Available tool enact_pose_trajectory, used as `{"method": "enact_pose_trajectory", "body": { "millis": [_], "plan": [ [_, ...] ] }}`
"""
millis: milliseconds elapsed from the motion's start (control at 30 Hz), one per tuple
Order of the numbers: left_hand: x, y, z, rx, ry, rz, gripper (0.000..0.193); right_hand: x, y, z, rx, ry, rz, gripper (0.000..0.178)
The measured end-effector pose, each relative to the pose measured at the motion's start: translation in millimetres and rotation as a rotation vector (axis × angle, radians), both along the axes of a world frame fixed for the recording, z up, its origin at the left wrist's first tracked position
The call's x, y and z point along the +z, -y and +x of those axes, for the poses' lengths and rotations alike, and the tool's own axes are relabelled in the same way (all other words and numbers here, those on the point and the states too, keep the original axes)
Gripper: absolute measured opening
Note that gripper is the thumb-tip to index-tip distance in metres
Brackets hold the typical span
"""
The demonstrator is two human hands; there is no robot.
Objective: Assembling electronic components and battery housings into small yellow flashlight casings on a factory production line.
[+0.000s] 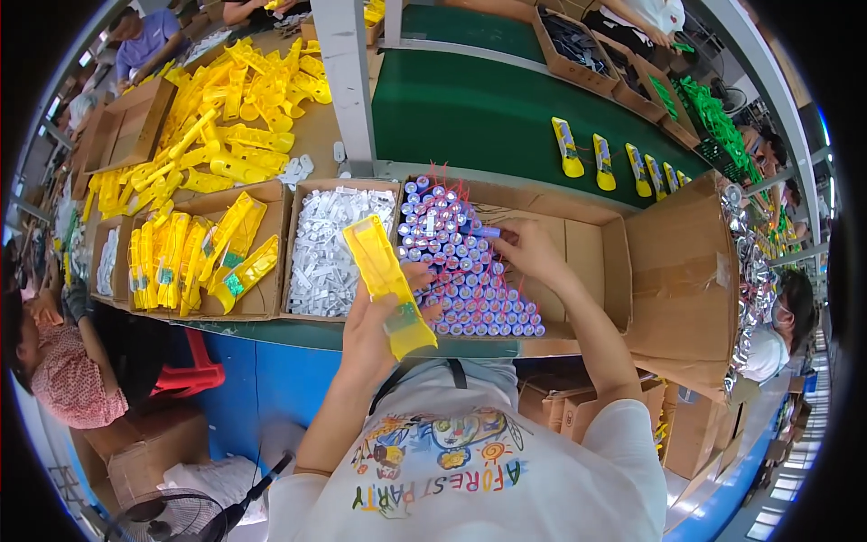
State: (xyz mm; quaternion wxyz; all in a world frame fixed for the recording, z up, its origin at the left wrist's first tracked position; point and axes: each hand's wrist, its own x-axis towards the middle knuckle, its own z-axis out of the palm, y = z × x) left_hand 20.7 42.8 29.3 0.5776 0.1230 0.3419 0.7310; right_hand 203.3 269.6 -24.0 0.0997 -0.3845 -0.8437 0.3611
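My left hand (372,330) is closed around a long yellow plastic housing (372,257), held tilted above the boxes, with a small green circuit board (403,318) near its lower end. My right hand (528,248) reaches over the cardboard box of batteries and pinches a purple cylindrical battery cell (480,232). Under and beside it stand many upright purple battery cells (470,294) in rows, with thin red wires among them. White plastic parts (330,248) fill the box to the left of the batteries.
More yellow housings with circuit boards (181,257) lie in a box at left, below a big heap of yellow housings (244,99). A grey metal post (343,81) rises behind the boxes. Assembled yellow pieces (567,149) line the green belt (461,108). A cardboard flap (682,280) stands at right.
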Motion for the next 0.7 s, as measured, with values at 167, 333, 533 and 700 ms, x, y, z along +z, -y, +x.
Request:
{"method": "enact_pose_trajectory", "body": {
  "millis": [167, 333, 533, 700],
  "plan": [
    [1, 1, -1, 0.002, 0.006, 0.018, 0.048, 44, 27, -6, -0.129, -0.374, 0.417, 0.026],
    [-4, 7, -4, 0.005, -0.021, 0.035, 0.043, 64, 54, -26, -0.023, -0.414, 0.699, 0.029],
    [0, 9, -8, 0.11, -0.087, 0.018, 0.043, 50, 49, -35, 0.153, -0.429, 0.945, 0.036],
    [-2, 15, -6, 0.097, -0.182, -0.075, 0.041, 43, 59, -41, 0.269, -0.308, 0.905, 0.04]
  ]
}}
